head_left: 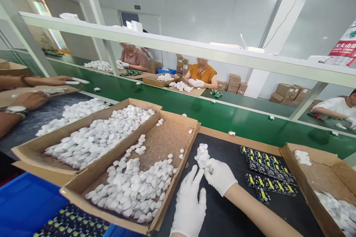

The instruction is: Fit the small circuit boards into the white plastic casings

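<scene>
Both my hands wear white gloves and rest on a black mat point(230, 214). My left hand point(190, 203) lies with its fingers stretched toward a small heap of white plastic shells point(202, 154). My right hand point(219, 176) is curled at the near end of that heap, fingers closed on one of the white shells. To the right of the hands lie rows of small black circuit boards point(267, 176) with yellow parts.
Two cardboard trays point(178, 189) point(36, 148) of white shells stand to my left, another box point(330, 177) at right. A blue bin point(25, 203) sits at the near left. A green conveyor belt point(222, 116) runs beyond. Other people work beside and across it.
</scene>
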A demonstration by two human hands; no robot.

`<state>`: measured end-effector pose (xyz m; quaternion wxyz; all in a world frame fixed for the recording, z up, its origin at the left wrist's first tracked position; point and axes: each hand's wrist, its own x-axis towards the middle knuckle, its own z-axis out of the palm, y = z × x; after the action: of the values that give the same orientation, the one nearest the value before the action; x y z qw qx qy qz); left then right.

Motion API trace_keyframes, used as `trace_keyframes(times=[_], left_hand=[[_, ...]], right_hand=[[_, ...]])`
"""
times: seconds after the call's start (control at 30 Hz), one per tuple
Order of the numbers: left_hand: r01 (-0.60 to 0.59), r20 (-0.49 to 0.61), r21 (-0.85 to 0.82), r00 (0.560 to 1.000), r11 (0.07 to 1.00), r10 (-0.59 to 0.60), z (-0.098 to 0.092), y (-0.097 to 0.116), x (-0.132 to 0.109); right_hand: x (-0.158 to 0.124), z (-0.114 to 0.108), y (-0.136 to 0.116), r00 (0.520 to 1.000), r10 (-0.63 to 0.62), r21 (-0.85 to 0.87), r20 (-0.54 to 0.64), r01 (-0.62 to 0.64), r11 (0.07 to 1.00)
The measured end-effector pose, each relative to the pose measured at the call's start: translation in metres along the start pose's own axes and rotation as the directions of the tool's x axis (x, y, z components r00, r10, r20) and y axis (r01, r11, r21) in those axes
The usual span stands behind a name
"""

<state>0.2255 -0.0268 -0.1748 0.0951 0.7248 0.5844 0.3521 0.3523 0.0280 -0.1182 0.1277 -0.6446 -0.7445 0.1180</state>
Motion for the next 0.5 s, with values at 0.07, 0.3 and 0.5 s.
trace_keyframes(times=[0.07, 0.3, 0.5], left_hand=[[-0.024, 0.063, 0.096, 0.998, 0.995, 0.018, 0.003, 0.002, 0.001], [0.011, 0.088, 0.232, 0.996, 0.973, -0.032, 0.007, 0.007, 0.001], [-0.014, 0.114, 0.189, 0.993, 0.982, -0.008, 0.008, 0.002, -0.002]], right_hand=[[-0.006, 0.001, 0.002, 1.000, 0.014, 0.093, -0.024, -0.012, 0.996], [-0.016, 0.008, 0.005, 0.979, 0.199, 0.432, 0.052, -0.202, 0.879], [-0.015, 0.011, 0.015, 0.947, 0.248, 0.569, 0.205, -0.321, 0.757]])
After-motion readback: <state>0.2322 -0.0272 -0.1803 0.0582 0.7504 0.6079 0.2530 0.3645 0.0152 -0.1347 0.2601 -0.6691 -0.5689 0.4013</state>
